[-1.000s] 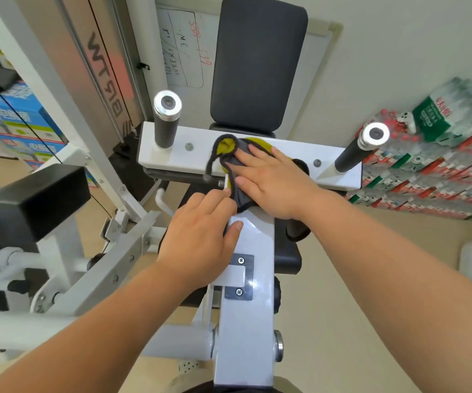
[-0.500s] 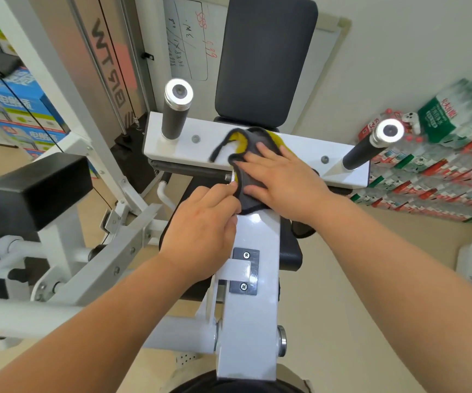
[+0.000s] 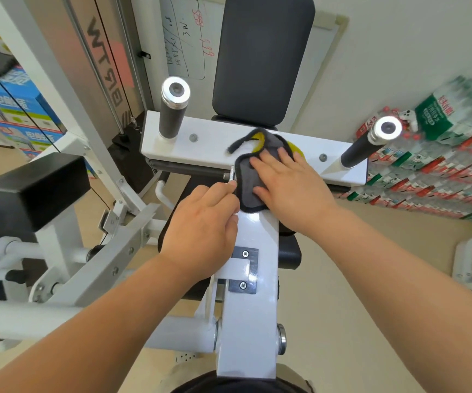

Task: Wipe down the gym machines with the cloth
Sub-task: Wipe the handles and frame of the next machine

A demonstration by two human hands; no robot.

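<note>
Cloth pressed flat on the gym machine's white beam

The right hand (image 3: 294, 191) lies palm down with straight fingers on the grey, yellow-backed cloth (image 3: 253, 180), which sits at the far end of the white beam (image 3: 250, 321), overlapping the middle of the crossbar (image 3: 200, 148) between its two black handles (image 3: 172, 114). The left hand (image 3: 200, 231) sits at the beam's left edge just beside the cloth, fingers bent and thumb on top; whether it grips the edge cannot be told. To the right, along the wall, shrink-wrapped packs (image 3: 438, 180) hold rows of bottles with red and green labels. At far left stand stacked blue cartons (image 3: 22, 109), closed, contents unseen.
</note>
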